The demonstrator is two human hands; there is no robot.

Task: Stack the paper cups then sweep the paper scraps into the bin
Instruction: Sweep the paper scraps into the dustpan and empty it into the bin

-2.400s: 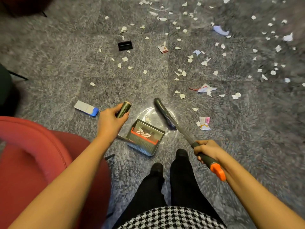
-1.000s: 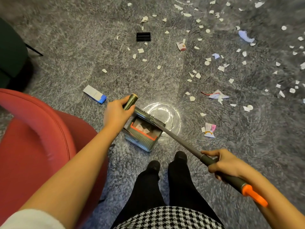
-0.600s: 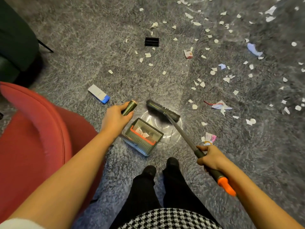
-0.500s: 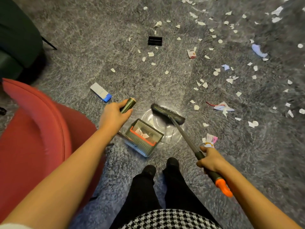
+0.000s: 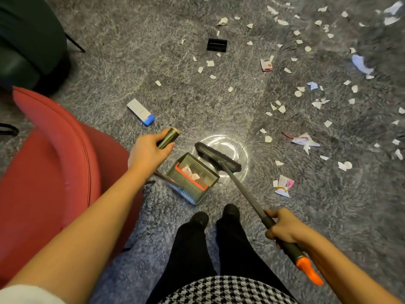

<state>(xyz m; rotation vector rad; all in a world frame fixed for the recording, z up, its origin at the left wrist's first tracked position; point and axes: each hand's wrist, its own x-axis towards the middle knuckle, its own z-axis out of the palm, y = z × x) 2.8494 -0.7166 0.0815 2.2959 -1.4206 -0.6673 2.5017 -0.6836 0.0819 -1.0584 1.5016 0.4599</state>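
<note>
As we stand on carpet (image 5: 109, 62), we hold broom (image 5: 241, 189) and dustpan (image 5: 192, 178).
Our left grip (image 5: 149, 154) clamps the dustpan's handle, our right grip (image 5: 285, 231) the broom's shaft, brush just beside the dustpan. Paper scraps (image 5: 281, 109) lie scattered ahead and rightward.

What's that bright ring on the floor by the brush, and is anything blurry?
Head view: the bright ring behind the brush looks like glare on the carpet, not certain; paper scraps at the right edge smear, the centre is sharp.
</note>
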